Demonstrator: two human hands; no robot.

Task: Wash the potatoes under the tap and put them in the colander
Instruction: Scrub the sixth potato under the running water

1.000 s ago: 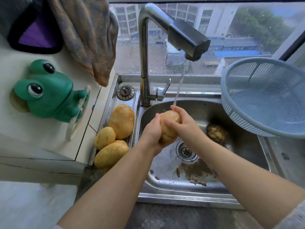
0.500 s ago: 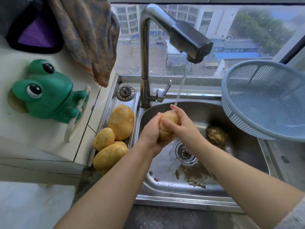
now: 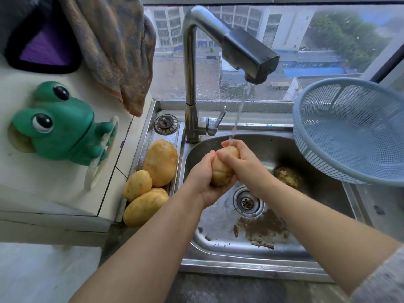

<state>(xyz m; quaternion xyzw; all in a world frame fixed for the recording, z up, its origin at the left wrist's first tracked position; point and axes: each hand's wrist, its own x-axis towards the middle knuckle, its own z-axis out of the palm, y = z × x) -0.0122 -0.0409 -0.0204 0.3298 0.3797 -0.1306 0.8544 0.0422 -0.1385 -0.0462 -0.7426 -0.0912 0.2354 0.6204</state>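
I hold a yellow potato (image 3: pixel 222 169) over the steel sink (image 3: pixel 218 237), right under the thin stream from the tap (image 3: pixel 249 53). My left hand (image 3: pixel 202 178) cups it from the left and below. My right hand (image 3: pixel 244 162) wraps its top and right side. Three more potatoes (image 3: pixel 159 162) lie piled on the ledge left of the basin. A dirty potato (image 3: pixel 287 177) rests in the basin at the right. The pale blue colander (image 3: pixel 354 132) stands tilted at the sink's right edge, with nothing in it.
Brown mud lies on the basin floor near the drain (image 3: pixel 247 202). A green frog holder (image 3: pixel 59 125) hangs on the white wall at left, under a hanging cloth (image 3: pixel 115 51). A sink plug (image 3: pixel 165 124) lies behind the potatoes. A window runs behind the tap.
Both hands keep the potato under the water and have shifted slightly on it; the potato has turned a little between them. Nothing else has moved.
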